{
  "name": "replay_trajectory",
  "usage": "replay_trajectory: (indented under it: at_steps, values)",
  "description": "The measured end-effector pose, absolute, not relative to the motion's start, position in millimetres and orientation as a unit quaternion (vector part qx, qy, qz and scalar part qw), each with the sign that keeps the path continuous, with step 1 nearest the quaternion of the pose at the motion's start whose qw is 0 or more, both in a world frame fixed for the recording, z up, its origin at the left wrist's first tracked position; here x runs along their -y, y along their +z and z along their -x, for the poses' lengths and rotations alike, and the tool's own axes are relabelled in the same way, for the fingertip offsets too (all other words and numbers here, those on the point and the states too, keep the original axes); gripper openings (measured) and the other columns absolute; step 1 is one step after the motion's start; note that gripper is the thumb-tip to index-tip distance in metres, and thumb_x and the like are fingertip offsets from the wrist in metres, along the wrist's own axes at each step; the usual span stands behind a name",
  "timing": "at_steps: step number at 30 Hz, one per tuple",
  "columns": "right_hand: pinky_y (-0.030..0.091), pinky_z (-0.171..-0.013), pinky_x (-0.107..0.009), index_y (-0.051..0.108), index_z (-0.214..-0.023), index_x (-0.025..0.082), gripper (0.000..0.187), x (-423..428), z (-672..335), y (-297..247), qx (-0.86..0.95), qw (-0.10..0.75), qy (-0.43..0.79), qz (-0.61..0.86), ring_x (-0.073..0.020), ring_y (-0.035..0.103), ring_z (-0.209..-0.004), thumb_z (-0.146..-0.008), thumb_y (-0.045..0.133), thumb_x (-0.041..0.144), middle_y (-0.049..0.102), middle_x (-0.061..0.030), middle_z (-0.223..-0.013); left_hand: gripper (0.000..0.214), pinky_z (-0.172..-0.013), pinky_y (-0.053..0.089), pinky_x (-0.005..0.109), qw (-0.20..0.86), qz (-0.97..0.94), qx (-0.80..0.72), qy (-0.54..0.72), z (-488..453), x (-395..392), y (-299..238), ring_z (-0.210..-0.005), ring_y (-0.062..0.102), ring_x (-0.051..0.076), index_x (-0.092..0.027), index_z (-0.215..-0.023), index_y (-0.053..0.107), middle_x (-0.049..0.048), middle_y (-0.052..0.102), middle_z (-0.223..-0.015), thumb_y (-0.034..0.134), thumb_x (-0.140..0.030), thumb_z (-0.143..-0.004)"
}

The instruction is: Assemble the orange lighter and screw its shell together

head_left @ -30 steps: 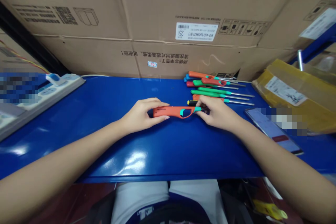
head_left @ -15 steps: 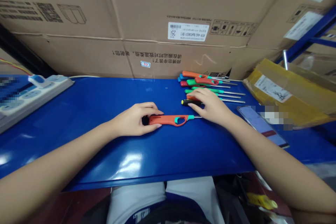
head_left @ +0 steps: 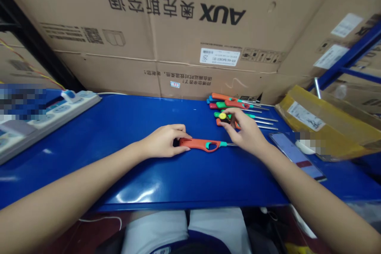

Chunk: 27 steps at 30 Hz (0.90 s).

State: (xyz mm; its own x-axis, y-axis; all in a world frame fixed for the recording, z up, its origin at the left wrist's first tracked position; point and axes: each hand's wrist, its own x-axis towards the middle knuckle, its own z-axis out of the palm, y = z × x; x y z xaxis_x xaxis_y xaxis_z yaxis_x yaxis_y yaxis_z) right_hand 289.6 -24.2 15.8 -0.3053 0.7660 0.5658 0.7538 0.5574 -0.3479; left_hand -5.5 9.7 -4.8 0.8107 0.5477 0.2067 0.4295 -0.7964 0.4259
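Note:
An orange stick lighter (head_left: 205,144) with a teal trigger lies on the blue table (head_left: 125,127), its metal nozzle pointing right. My left hand (head_left: 165,141) is closed round its rear end. My right hand (head_left: 245,131) pinches a small black tool with a yellow cap (head_left: 224,117), lifted just above the table beside the pile. Behind it lies a pile of several orange, green and red stick lighters (head_left: 235,107).
Large cardboard boxes (head_left: 184,35) wall the back of the table. A white power strip (head_left: 53,111) sits at the left. A phone (head_left: 297,154) lies at the right, beside a yellow-wrapped package (head_left: 324,123). My knees show below the table edge.
My right hand has left the orange lighter's nozzle, reached back to the pile and picked up the black, yellow-capped tool. My left hand still holds the lighter, now resting on the table.

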Motion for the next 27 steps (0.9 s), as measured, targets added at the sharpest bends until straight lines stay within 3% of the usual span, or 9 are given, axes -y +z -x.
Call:
replay_trajectory:
  at_steps: [2,5,9,12,18,27]
  values:
    - [0.054,-0.062,-0.032,0.053,-0.115,0.023,0.025,30.5,-278.9,25.5,0.780,0.423,0.077,0.454,-0.0188,0.067,-0.071,-0.096,0.062,0.035,0.070,-0.0059,-0.096,0.033,-0.081,0.051,0.030,0.168,-0.937,-0.259,0.164,4.5,-7.4,-5.8,-0.089,0.065,0.019,-0.018,-0.120,0.074,0.0059,0.067,-0.098,0.067,-0.032,-0.091]
    - [0.059,-0.067,-0.034,0.056,-0.119,0.024,0.025,29.8,-262.8,33.2,0.775,0.422,0.125,0.453,-0.0198,0.071,-0.081,-0.097,0.060,0.035,0.069,-0.0076,-0.108,0.033,-0.080,0.052,0.028,0.160,-0.938,-0.245,0.183,2.2,-4.3,-9.7,-0.087,0.066,0.019,-0.016,-0.119,0.073,0.0066,0.067,-0.098,0.065,-0.035,-0.093]
    - [0.063,-0.067,-0.037,0.062,-0.110,0.023,0.020,9.7,-251.4,25.6,0.775,0.405,0.134,0.467,-0.0194,0.071,-0.074,-0.096,0.060,0.037,0.067,-0.0102,-0.111,0.041,-0.087,0.054,0.030,0.152,-0.940,-0.231,0.201,0.8,-3.2,-14.2,-0.096,0.068,0.021,-0.015,-0.121,0.072,0.0092,0.069,-0.108,0.062,-0.045,-0.095]
    - [0.065,-0.067,-0.039,0.060,-0.112,0.022,0.023,-9.1,-250.7,13.8,0.759,0.426,0.153,0.468,-0.0216,0.073,-0.079,-0.097,0.057,0.039,0.067,-0.0107,-0.110,0.038,-0.091,0.053,0.032,0.140,-0.941,-0.228,0.206,3.3,-3.6,-12.2,-0.101,0.068,0.023,-0.016,-0.120,0.072,0.0092,0.071,-0.110,0.065,-0.042,-0.092]
    - [0.065,-0.073,-0.040,0.060,-0.113,0.021,0.024,-29.2,-254.2,1.9,0.765,0.425,0.161,0.457,-0.0213,0.075,-0.081,-0.097,0.057,0.039,0.068,-0.0106,-0.110,0.032,-0.082,0.053,0.029,0.124,-0.943,-0.230,0.204,6.7,-1.6,-6.3,-0.096,0.069,0.023,-0.021,-0.111,0.075,0.0047,0.073,-0.103,0.069,-0.033,-0.082]
    - [0.062,-0.071,-0.037,0.063,-0.109,0.021,0.026,-22.7,-254.4,13.1,0.747,0.469,0.148,0.447,-0.0182,0.071,-0.073,-0.094,0.062,0.042,0.071,-0.0093,-0.107,0.034,-0.084,0.052,0.029,0.128,-0.945,-0.227,0.199,6.3,-1.5,-8.8,-0.100,0.069,0.022,-0.021,-0.115,0.074,0.0045,0.073,-0.108,0.071,-0.035,-0.084]
